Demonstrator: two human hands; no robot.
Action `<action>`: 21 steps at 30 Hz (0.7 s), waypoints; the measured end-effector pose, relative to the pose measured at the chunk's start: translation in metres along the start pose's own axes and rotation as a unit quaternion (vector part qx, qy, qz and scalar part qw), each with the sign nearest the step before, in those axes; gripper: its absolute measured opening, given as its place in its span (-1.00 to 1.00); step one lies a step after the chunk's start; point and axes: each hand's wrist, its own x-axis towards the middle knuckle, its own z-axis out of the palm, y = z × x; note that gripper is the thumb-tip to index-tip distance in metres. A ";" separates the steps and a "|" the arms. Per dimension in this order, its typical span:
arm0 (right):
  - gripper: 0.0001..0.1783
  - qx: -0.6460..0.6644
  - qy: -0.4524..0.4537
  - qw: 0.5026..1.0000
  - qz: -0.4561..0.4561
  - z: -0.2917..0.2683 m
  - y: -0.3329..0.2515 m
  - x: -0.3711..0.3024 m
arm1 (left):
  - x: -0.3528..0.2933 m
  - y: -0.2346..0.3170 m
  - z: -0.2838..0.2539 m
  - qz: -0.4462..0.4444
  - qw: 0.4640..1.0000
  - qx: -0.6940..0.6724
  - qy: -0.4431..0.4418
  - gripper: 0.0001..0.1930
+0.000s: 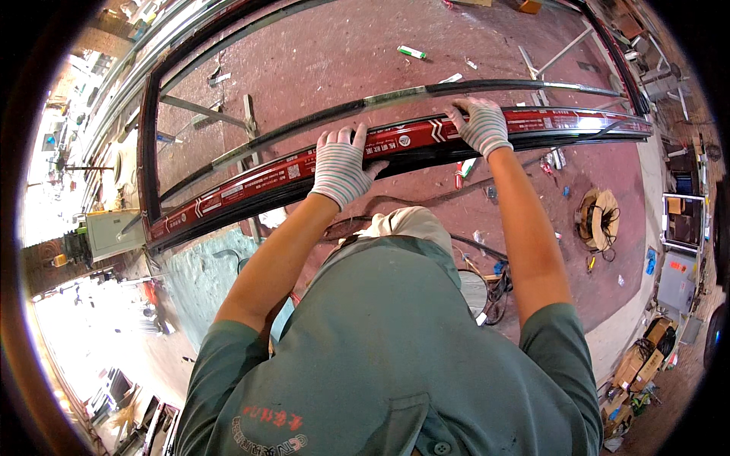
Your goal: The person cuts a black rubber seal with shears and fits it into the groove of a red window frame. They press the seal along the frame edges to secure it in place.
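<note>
A large rectangular metal frame (258, 177), dark with red printed protective film along its near rail, spans the view in front of me. Both my hands wear striped gloves that leave the fingertips bare. My left hand (342, 167) grips the near rail left of its middle, fingers over the top and thumb on the near side. Farther right, my right hand (482, 128) is closed around the same rail, its thumb largely hidden. A dark inner bar (304, 121) with a bare metallic stretch runs across the frame, beyond my fingers.
Under the frame are thin metal stands (249, 118) on a reddish floor (327, 45). A green-and-white tube (411, 52) lies beyond. Right of me are a beige bundle (599, 220) with black cable and several cardboard boxes (646, 365). A pale green sheet (199, 277) lies left.
</note>
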 end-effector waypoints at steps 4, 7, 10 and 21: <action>-0.38 -0.023 -0.012 1.000 -0.003 0.001 0.000 0.001 | 0.002 0.003 -0.007 -0.028 0.999 -0.025 -0.015 -0.14; -0.38 -0.030 0.015 0.999 -0.009 0.003 0.002 0.001 | 0.004 0.000 -0.010 -0.028 0.999 -0.029 -0.023 -0.12; -0.39 -0.027 0.002 1.000 0.004 0.002 0.000 0.001 | 0.004 -0.014 -0.012 -0.022 0.998 -0.041 -0.053 -0.04; -0.39 -0.039 -0.014 0.999 0.008 0.000 -0.003 0.002 | -0.009 -0.022 -0.010 -0.036 0.999 -0.019 -0.009 -0.13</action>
